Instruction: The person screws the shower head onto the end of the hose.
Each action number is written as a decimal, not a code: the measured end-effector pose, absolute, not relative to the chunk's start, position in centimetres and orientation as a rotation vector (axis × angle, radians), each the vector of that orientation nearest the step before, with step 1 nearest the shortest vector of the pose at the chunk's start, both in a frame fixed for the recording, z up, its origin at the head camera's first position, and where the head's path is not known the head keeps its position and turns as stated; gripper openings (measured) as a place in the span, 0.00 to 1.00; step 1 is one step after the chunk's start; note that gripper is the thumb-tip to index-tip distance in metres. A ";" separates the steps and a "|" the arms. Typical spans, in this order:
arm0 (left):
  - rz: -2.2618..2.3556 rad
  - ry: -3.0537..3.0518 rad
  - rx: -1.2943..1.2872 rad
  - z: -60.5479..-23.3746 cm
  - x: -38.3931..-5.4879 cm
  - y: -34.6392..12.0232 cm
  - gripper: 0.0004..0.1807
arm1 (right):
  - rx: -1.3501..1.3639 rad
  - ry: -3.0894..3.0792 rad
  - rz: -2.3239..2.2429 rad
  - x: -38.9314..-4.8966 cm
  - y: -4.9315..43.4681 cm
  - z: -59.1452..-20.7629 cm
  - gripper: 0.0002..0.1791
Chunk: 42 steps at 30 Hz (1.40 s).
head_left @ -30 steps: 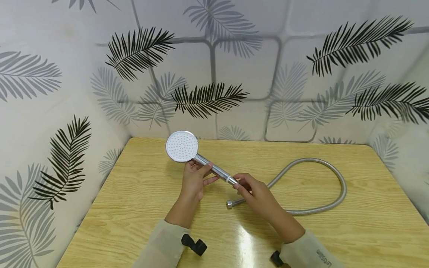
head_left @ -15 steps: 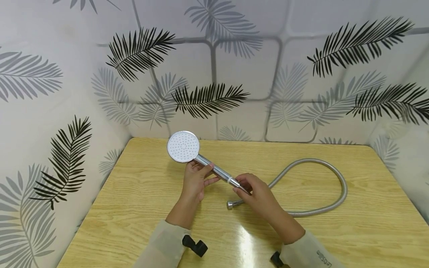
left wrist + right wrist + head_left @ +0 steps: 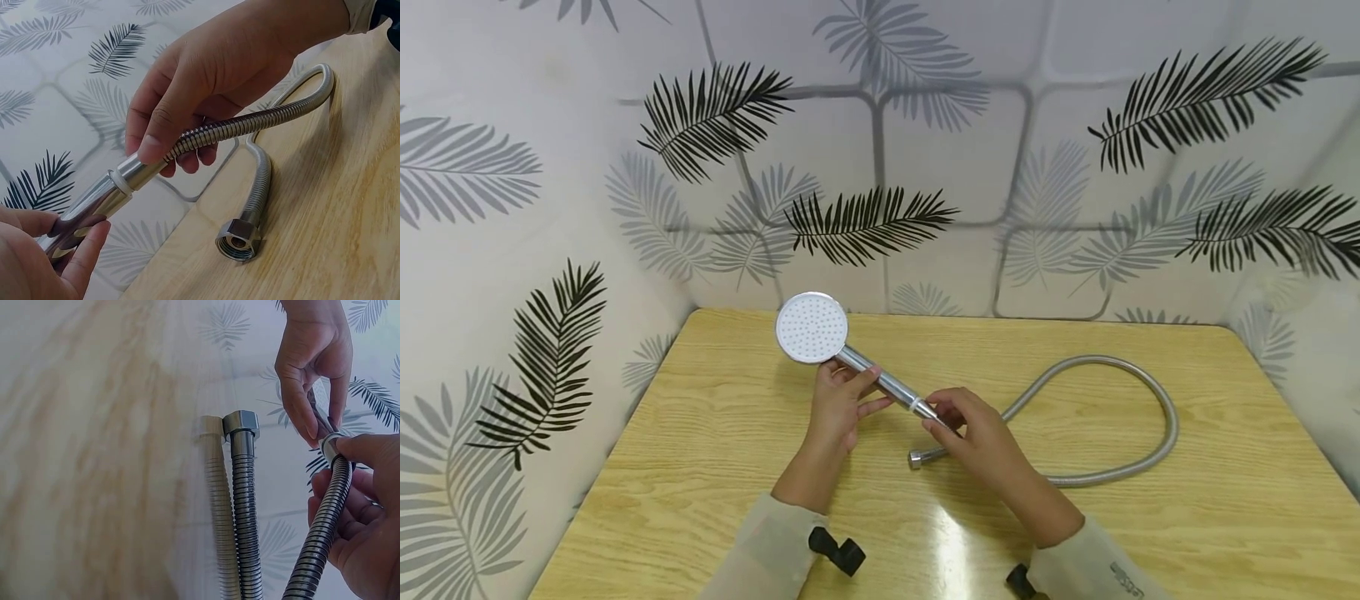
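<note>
Pinching the hose collar (image 3: 135, 172) in your right grip (image 3: 979, 431) and the shower handle (image 3: 896, 388) in your left grip (image 3: 837, 404), you could easily cross-thread it if either one tilts.

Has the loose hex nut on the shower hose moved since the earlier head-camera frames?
No. Judged against the wooden table's back edge in the head view, the hex nut shows no visible shift in any direction.

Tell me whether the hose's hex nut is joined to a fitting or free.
Free. In the left wrist view, the nut shows an open mouth with nothing screwed into it; behind it is only the hose.
</note>
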<state>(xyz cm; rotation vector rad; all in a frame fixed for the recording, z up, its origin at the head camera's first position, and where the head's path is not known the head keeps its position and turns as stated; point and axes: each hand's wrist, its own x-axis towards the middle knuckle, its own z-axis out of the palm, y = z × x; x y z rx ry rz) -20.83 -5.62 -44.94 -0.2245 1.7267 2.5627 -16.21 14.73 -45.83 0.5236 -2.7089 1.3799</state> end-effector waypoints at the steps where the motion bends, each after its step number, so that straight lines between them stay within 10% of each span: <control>1: 2.564 1.728 -0.223 -44.9 -20.8 -5.6 0.25 | 0.527 -2.712 1.376 -16.2 14.7 -45.9 0.12; 42: 2.558 1.744 -0.227 -44.8 -20.7 -5.7 0.24 | 0.638 -2.686 1.466 -16.5 14.8 -46.3 0.18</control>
